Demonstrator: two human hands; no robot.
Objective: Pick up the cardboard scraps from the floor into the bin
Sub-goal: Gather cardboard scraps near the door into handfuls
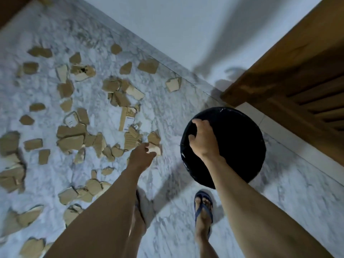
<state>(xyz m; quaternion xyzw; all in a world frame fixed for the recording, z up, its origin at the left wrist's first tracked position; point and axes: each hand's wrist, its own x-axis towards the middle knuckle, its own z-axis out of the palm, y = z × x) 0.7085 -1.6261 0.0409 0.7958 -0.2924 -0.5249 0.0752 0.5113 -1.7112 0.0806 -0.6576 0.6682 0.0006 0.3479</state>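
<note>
The right hand (203, 140), right of centre in the frame, curls its fingers over the near-left rim of the round black bin (234, 146) and grips it; the bin's mouth faces up toward the camera, dark inside, and a black liner seems to cover its rim. The left hand (142, 157), just left of the bin, reaches forward with its fingertips at a pale cardboard scrap (156, 149) — thumb and fingers look closed on its edge, though blur makes the pinch hard to confirm. That scrap lies roughly flat, with no clear long axis. Beyond it, cardboard scraps (74, 138) spread across the marble floor (167, 112) over the whole left half of the frame, from the upper left down to the lower left corner. One longer strip with a white label (127, 119) runs nearly upright in the frame, its long axis pointing toward the wall. A white wall (167, 25) crosses the top on a diagonal, and wooden furniture (297, 71) fills the upper right, its corner close to the bin's far rim. Bare floor lies between the bin and the scrap field — and along the lower right. A foot in a blue sandal (203, 207) stands below the bin.
</note>
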